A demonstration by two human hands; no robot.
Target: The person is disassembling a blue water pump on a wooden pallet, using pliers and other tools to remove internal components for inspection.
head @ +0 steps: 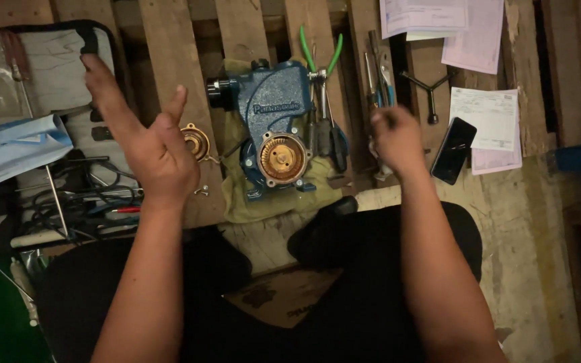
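Looking from left to right, with the blue pump body (274,117) as landmark: far to its left lies an open tool bag (48,74) with cables and a folded blue-white paper (15,144) on it. Nearer, the left hand (146,138) is raised above the wooden pallet (169,40) with fingers spread and open — it holds nothing. Just behind this hand, left of the pump, a small brass disc part (196,141) lies on the planks, and two small screws (202,191) lie near it.

The pump itself rests on an olive cloth (270,202), its round brass impeller (282,158) facing up. Touching its right side are green-handled pliers (321,54) and some screwdrivers (327,134).

Right of these tools, the right hand (398,138) is closed with the fingers curled; it is blurred, so I cannot tell if it grips something. Further right lie a Y-shaped wrench (430,94), a black phone (453,149) and paper sheets (489,117).
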